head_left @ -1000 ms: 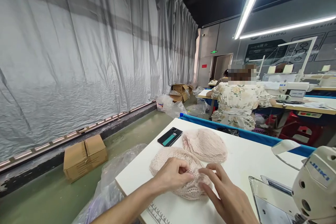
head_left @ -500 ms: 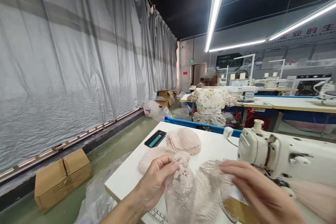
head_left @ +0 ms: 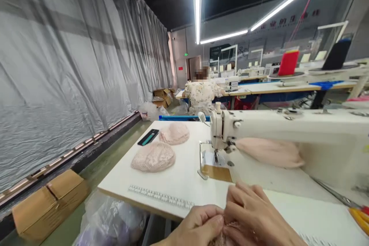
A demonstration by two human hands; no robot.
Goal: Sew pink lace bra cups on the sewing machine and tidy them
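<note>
My left hand and my right hand are pressed together at the near edge of the white sewing table, fingers pinched on a pink lace piece that barely shows beneath them. Two pink lace pieces lie on the table to the left, one nearer and one farther. The white sewing machine stands just beyond my hands, with more pink fabric under its arm.
A dark phone lies by the far lace piece. A ruler strip runs along the table's front. Cardboard boxes and plastic bags sit on the floor left. A person sits at another table behind. Scissors handles lie at right.
My hands have pulled a lace piece off the pile and drawn it to the table's near edge. The view has swung right, bringing the whole sewing machine into sight.
</note>
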